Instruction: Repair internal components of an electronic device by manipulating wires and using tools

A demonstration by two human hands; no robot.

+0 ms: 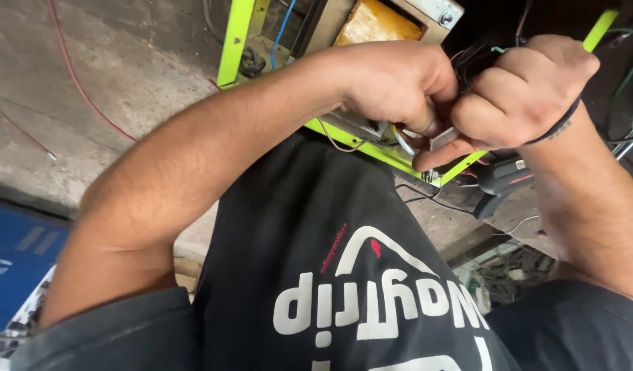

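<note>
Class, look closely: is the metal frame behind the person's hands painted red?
No, the metal frame is bright lime green, running beside the left hand and right hand.

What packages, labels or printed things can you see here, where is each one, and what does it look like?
Blue box or panel: lower left edge, flat, rectangular, with pale printing.
Shirt print: on the person's black shirt, bottom middle, large white lettering with a small red mark.
Yellow wrapped block: top middle, inside the lime-green metal frame, above the left hand.
No screens or signs show.
</note>
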